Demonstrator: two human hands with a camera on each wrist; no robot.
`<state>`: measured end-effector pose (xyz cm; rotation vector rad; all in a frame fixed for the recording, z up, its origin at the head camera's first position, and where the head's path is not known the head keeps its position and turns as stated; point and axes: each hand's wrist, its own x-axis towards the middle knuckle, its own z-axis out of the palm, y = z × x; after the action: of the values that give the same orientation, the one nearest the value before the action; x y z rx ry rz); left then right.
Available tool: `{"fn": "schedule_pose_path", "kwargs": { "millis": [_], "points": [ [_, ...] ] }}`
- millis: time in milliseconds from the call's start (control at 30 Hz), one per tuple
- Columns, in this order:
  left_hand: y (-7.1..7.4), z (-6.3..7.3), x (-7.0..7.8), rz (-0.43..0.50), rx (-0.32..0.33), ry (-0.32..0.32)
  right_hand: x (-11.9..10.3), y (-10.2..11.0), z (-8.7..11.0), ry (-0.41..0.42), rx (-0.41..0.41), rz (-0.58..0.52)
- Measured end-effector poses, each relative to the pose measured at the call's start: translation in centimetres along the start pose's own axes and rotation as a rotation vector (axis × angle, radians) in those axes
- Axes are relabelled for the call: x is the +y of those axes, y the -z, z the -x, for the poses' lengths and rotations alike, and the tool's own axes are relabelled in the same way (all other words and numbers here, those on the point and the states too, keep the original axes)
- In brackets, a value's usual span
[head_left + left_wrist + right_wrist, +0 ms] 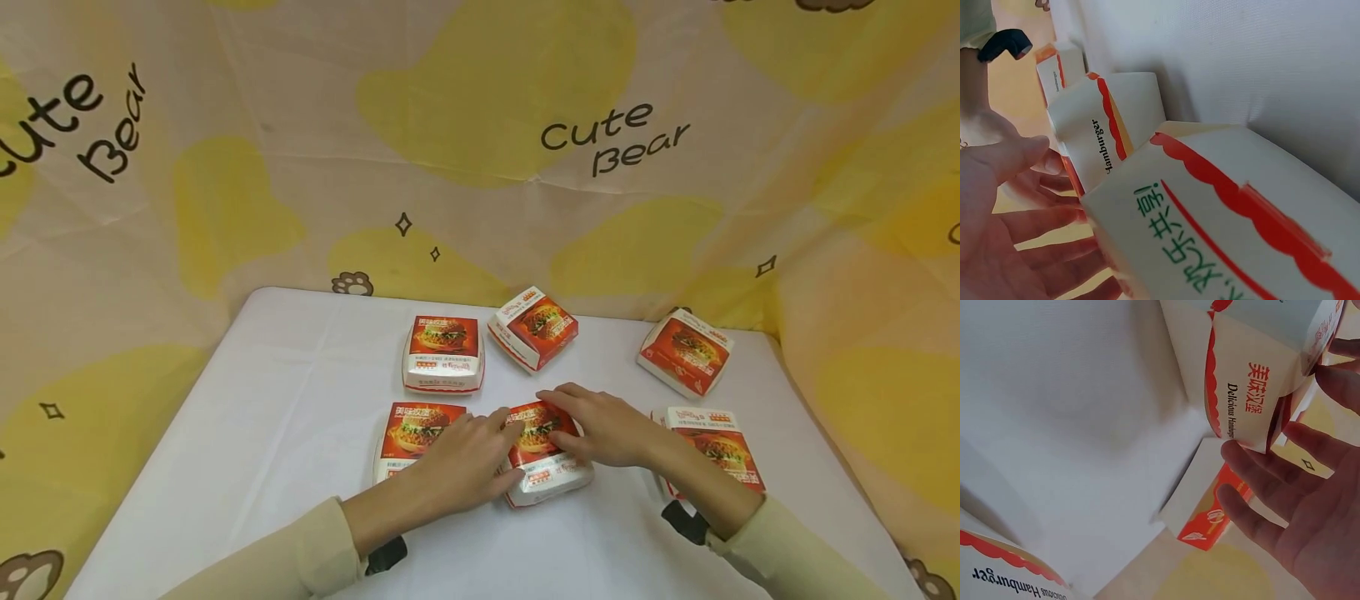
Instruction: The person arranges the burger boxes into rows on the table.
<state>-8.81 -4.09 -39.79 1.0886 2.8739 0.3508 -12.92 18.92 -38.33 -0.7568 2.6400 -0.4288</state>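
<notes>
A red-and-white hamburger box [551,475] stands between both hands in the front middle of the table. My left hand [472,462] touches the box's left side and top edge, the fingers fairly straight and spread in the left wrist view. Lying over its right upper part is my right hand [611,429], with loosely bent fingertips against the box [1241,381] in the right wrist view. The lid looks closed. A similar hamburger box [414,429] is partly hidden behind the left hand. Another box [720,450] sits beside the right forearm, which covers part of it.
Along the back of the white table [292,400] stand three more hamburger boxes: one at left [442,354], one turned at an angle [536,329], and one at right [686,354]. A yellow patterned cloth [480,167] hangs behind the table and at its sides.
</notes>
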Motion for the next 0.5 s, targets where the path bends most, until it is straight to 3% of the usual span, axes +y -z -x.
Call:
{"fn": "schedule_pose_path", "kwargs": {
  "millis": [267, 500],
  "points": [
    [0.17, -0.32, -0.13, 0.083, -0.063, 0.051, 0.30, -0.07, 0.26, -0.032, 0.018, 0.022],
    [0.41, -0.45, -0.08, 0.158, -0.120, 0.083, 0.46, -0.07, 0.50, -0.071, -0.034, -0.019]
  ]
}}
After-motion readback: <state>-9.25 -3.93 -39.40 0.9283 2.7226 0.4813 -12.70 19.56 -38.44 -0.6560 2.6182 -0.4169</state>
